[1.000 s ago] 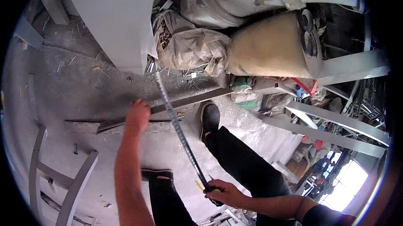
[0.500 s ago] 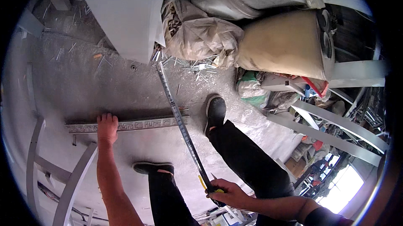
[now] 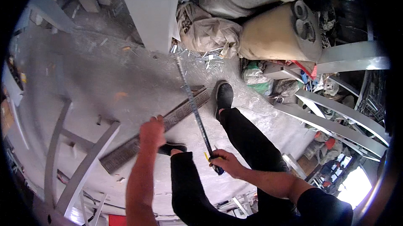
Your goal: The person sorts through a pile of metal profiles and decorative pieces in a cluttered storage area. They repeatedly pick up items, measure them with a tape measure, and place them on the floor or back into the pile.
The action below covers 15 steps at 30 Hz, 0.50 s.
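Observation:
My left hand (image 3: 152,132), a little blurred, is closed on a long flat strip (image 3: 119,155) with a raised key pattern. The strip slants from lower left to upper right, and its far end passes behind the tape blade. My right hand (image 3: 226,162) grips a tape measure (image 3: 218,170) with some yellow showing at the fingers. Its long blade (image 3: 194,105) is pulled out and points up and away across the strip toward the scattered metal pieces. A thin pointed bit sticks up by the right fingers; its kind is unclear.
My two dark shoes (image 3: 225,95) stand on the grey floor (image 3: 96,74). A pale tapered panel (image 3: 153,11), plastic sacks (image 3: 214,35) and a big tan roll (image 3: 268,32) lie ahead. White metal frames (image 3: 90,165) stand at left, others (image 3: 336,131) at right, beside clutter.
My left hand has shifted right and nearer, turning the strip from nearly level to a steep slant. The right hand still holds the tape measure, its blade extended. The view has shifted somewhat.

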Motion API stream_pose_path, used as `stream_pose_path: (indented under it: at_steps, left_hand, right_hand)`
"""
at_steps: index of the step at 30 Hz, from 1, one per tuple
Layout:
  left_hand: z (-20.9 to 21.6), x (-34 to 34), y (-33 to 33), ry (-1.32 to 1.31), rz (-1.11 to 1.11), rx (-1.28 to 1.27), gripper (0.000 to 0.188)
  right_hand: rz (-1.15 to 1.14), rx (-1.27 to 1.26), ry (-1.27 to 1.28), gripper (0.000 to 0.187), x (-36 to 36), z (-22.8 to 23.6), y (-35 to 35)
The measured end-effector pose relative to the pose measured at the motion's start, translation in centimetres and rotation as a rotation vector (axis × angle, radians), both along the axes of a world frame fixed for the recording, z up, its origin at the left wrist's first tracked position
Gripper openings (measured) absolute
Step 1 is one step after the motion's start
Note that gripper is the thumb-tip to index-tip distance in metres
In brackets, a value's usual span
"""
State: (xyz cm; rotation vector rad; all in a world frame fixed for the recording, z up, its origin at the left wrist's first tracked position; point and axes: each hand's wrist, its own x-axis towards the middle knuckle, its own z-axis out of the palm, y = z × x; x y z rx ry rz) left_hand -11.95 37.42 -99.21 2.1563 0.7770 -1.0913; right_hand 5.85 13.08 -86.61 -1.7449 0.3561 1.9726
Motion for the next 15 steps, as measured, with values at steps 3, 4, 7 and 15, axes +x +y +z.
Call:
stream_pose_path:
  at_steps: [3, 4, 7, 15]
  left_hand:
    - [6.5, 0.8, -2.0, 0.102, 0.13, 0.032, 0.073]
    - [8.8, 0.5, -2.4, 0.142, 0.188, 0.024, 0.077]
    - [13.9, -0.1, -2.3, 0.317, 0.226, 0.04, 0.085]
    - [17.6, -3.5, -2.6, 0.49, 0.167, 0.132, 0.063]
  right_hand:
    - [-0.119, 0.032, -0.037, 0.024, 0.4, -0.2, -0.9]
    - [-0.153, 0.051, -0.05, 0.023, 0.3, -0.4, -1.7]
    - [-0.144, 0.112, -0.031, 0.023, 0.9, -0.2, -2.0]
    - [-0.288, 0.166, -0.037, 0.03, 5.2, 8.2, -1.0]
